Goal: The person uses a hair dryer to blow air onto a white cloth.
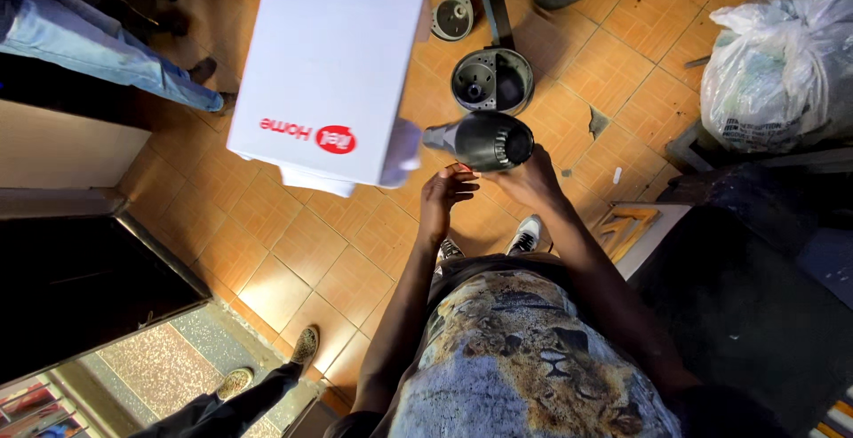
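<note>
The person looks straight down at 2 bare hands held in front of the body, above an orange tiled floor (293, 260). The right hand (533, 180) holds a dark hair dryer (480, 140) from below; its fingers are wrapped around the part under the barrel, which the hand hides, so the grip is closed on the dryer. The barrel lies almost level in the picture, with its long axis running left to right: the narrow nozzle end points to the left, toward a white cardboard box (329, 65), and the wide ribbed rear end sits on the right, directly above the right hand.

The left hand (444, 194) is just beside the dryer, a little below and left of the barrel. Its fingers are curled loosely and hold nothing (whether the fingertips touch the dryer cannot be told from this view). So the dryer lies up and to the right of the left fingers, and the right hand is clearly the nearer one, already carrying it.

The white box appears high in the view with its flaps open; what supports it is not visible. On the floor beyond the hands stands a round grey appliance base (491, 80), and a full white plastic bag (782, 65) rests at the right. The legs of 2 other people show at the left edge.
</note>
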